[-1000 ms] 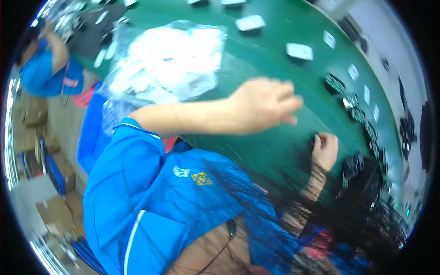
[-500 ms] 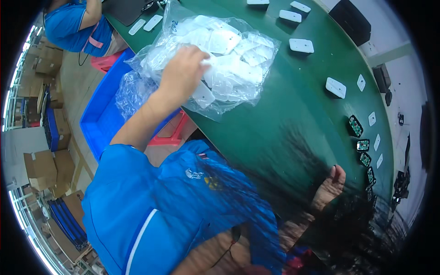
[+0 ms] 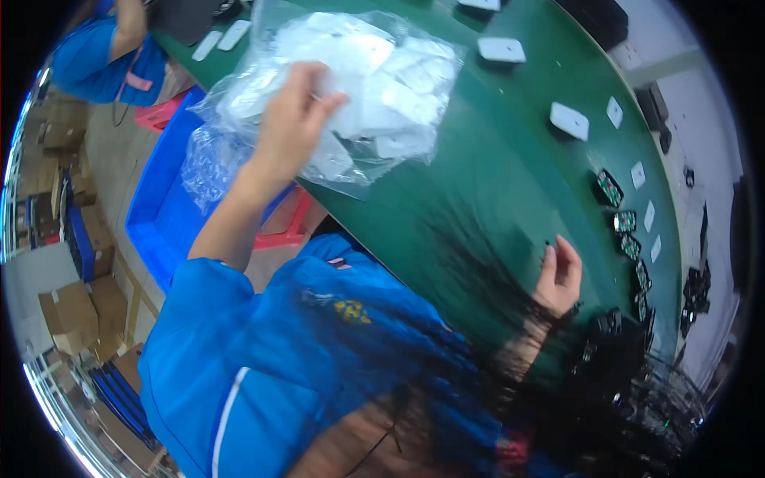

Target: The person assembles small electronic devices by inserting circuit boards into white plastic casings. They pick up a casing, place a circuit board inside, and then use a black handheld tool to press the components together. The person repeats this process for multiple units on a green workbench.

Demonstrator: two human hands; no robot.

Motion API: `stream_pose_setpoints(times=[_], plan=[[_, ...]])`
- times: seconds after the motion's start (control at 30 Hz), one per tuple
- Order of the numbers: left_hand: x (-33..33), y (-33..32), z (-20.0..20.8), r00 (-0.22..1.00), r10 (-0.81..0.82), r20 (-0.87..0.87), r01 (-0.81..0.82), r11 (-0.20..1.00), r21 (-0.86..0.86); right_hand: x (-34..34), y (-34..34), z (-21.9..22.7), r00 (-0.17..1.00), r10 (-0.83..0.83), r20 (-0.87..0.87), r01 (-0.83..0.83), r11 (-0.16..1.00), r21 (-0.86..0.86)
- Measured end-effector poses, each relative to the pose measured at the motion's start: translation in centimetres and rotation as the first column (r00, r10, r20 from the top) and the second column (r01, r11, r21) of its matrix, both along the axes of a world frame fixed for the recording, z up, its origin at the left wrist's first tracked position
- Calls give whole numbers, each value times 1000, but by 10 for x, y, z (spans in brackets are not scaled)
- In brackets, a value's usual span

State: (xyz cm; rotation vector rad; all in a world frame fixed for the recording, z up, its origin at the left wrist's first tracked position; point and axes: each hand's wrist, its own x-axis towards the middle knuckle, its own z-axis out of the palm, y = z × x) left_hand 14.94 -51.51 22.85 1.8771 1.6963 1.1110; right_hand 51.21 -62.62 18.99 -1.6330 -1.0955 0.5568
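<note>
My left hand (image 3: pixel 288 127) is over a clear plastic bag (image 3: pixel 267 28) heaped with white plastic covers (image 3: pixel 414 99). Thumb and fingers are bent around a blurred white cover (image 3: pixel 344 97) at the top of the heap. Farther right, my right hand (image 3: pixel 561 275) is just above the green table, fingers curled toward the thumb. A tiny dark piece (image 3: pixel 548 244) shows at its fingertips, too small to name. Strands of dark hair hang across the right forearm and partly hide it.
A blue bin (image 3: pixel 151 203) with crumpled clear plastic stands beside the green table (image 3: pixel 478 183), near a red stool (image 3: pixel 291 227). White-topped cases (image 3: pixel 570 121), flat white plates (image 3: pixel 638 174) and black housings with circuit boards (image 3: pixel 610 188) line the far right. Another person (image 3: pixel 96 68) sits at upper left.
The view has shifted, so the table things sit further left and up. My left hand's thumb now shows apart from the fingers. The right hand has come up, its fingertips showing a small dark piece.
</note>
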Motion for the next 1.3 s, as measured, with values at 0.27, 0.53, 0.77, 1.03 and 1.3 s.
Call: stream_pose_setpoints(times=[0.27, 0.53, 0.77, 1.03, 1.3], plan=[[99, -52, 5, 761, -596, 255, 619, 785, -13, -50, -6, 33, 837, 260, -481, -205, 965, 166], [168, -55, -10, 584, -754, 300, 760, 638, 125, -46, -26, 27, 931, 247, -269, -212, 965, 154], [174, -63, -13, 558, -623, 548, 768, 637, -58, -38, -26, 34, 983, 180, 46, -182, 982, 47], [173, -60, -18, 560, -670, 487, 767, 642, 1, -43, -22, 33, 974, 163, 155, -177, 981, 81], [170, -59, -18, 501, -449, 740, 817, 528, -233, -39, -22, 34, 957, 203, 206, -226, 970, 91]])
